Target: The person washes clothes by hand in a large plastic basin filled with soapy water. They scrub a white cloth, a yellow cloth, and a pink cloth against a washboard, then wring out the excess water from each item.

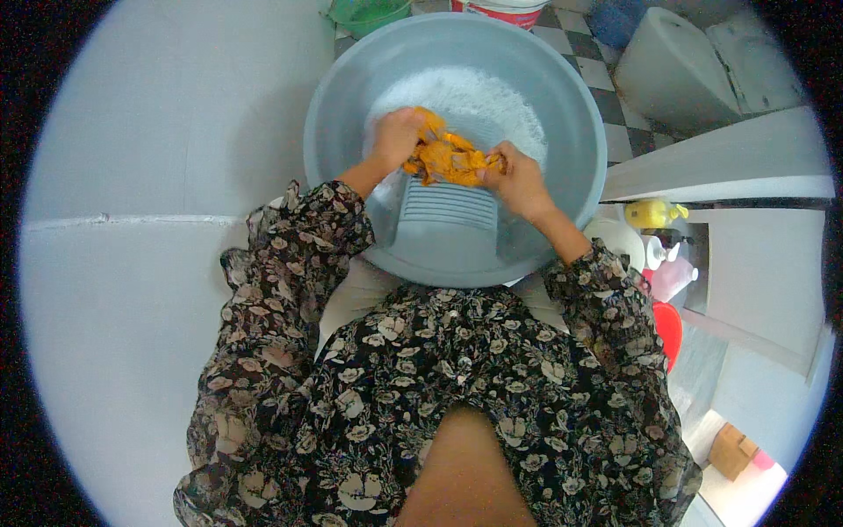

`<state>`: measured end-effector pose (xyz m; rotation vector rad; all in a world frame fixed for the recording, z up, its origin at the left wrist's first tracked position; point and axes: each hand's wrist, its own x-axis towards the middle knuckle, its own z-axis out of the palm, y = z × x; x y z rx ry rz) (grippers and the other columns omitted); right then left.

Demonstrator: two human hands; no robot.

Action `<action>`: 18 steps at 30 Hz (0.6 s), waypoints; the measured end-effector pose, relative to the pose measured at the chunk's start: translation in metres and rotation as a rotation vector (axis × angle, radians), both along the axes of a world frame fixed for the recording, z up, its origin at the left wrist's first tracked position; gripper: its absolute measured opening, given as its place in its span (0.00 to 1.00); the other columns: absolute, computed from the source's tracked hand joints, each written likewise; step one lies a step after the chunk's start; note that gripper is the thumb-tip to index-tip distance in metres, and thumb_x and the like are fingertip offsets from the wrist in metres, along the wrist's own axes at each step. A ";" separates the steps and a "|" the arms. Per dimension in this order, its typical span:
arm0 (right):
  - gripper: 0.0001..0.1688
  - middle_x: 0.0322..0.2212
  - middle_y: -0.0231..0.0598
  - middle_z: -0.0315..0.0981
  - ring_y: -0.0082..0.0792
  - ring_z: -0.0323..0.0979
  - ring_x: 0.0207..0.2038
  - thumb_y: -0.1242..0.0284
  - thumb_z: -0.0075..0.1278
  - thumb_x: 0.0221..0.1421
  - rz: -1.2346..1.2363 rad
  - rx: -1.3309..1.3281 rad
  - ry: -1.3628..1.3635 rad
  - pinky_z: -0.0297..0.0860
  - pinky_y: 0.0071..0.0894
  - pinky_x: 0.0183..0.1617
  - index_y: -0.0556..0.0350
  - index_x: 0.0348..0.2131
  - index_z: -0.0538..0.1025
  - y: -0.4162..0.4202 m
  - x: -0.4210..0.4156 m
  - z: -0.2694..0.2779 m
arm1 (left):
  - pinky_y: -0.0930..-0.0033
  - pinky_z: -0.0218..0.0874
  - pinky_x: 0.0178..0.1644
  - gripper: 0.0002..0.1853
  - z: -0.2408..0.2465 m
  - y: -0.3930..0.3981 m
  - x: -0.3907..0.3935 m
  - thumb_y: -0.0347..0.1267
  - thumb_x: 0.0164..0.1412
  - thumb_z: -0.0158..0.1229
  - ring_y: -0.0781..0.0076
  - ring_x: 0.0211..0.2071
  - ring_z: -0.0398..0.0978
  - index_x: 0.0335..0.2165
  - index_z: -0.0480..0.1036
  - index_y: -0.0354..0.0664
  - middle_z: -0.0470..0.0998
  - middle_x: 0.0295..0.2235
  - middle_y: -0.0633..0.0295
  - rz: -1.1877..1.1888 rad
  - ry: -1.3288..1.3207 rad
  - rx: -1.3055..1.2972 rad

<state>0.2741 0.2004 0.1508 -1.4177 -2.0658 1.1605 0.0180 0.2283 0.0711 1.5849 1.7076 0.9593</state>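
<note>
An orange patterned cloth is bunched between my hands, over a large grey plastic basin. My left hand grips its upper left part, and my right hand pinches its right end. Below the cloth the ridged washboard moulded into the basin shows; its upper part is partly covered by the cloth. Whitish sudsy water lies in the far part of the basin. Fingertips of both hands are partly hidden in the folds.
A green basin and a white-and-red bucket stand beyond the rim. A toilet is at the upper right. At right are a yellow bottle, a pink bottle and a red container. A pale wall runs along the left.
</note>
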 end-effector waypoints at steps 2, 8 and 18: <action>0.19 0.30 0.42 0.68 0.29 0.66 0.30 0.67 0.52 0.47 -0.093 -0.119 0.040 0.64 0.28 0.31 0.59 0.35 0.66 0.004 0.004 0.016 | 0.60 0.62 0.37 0.12 -0.041 0.024 -0.031 0.31 0.55 0.44 0.54 0.31 0.71 0.36 0.66 0.34 0.72 0.31 0.50 0.219 -0.194 0.010; 0.16 0.27 0.36 0.70 0.28 0.69 0.26 0.63 0.49 0.50 -0.592 -0.252 0.798 0.66 0.26 0.27 0.58 0.29 0.69 0.028 0.049 0.053 | 0.50 0.64 0.34 0.13 0.024 0.057 -0.042 0.29 0.56 0.40 0.55 0.32 0.71 0.37 0.65 0.33 0.70 0.34 0.56 0.809 -1.475 -0.097; 0.27 0.43 0.52 0.64 0.46 0.66 0.43 0.63 0.45 0.52 -0.482 0.248 -0.223 0.64 0.39 0.43 0.59 0.48 0.61 0.060 0.048 -0.035 | 0.57 0.59 0.41 0.17 0.006 0.092 -0.048 0.33 0.50 0.47 0.62 0.40 0.67 0.38 0.66 0.34 0.69 0.37 0.52 0.185 -0.187 -0.043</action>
